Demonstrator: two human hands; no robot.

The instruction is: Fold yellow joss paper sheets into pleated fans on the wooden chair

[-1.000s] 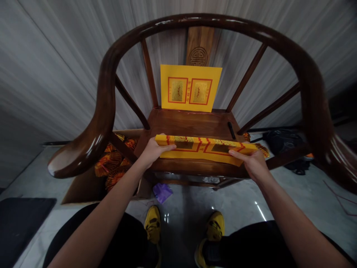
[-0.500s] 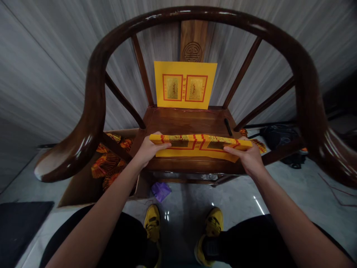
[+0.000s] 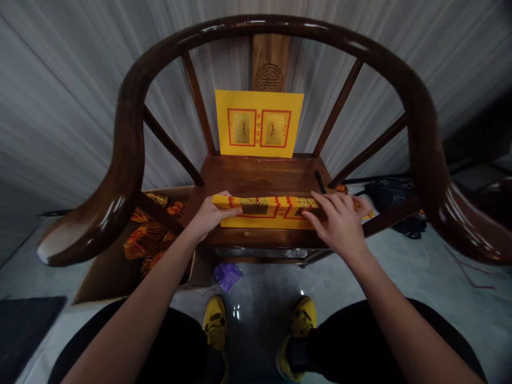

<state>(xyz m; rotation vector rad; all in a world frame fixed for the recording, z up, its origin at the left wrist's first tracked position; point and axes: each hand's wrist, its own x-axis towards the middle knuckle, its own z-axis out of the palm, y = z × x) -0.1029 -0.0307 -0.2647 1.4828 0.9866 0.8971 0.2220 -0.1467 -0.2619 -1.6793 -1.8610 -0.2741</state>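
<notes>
The left hand was closed on the left end of a folded yellow paper sheet printed with red lines, the thumb and fingers gathered over that end. The right hand was held wide, its fingers spread and lying flat across the top of the sheet's right end; it did not wrap around the paper. The sheet lay horizontally between the two hands, across the front part of the seat of a dark wooden horseshoe-back armchair. Whether the paper touched the seat could not be determined.

Forward of both hands, a second yellow paper sheet stood at the rear of the seat, leaning against the carved back splat. It carried two red-framed gold panels. Forward of the right hand, a slim black object lay on the seat.

Below and outboard of the left hand, an open cardboard box held fan-shaped red and gold paper pieces. Below and between the hands, a purple plastic bag lay on the polished floor. Outboard of the right hand, a black bag rested on the floor. Yellow shoes showed beneath both hands.
</notes>
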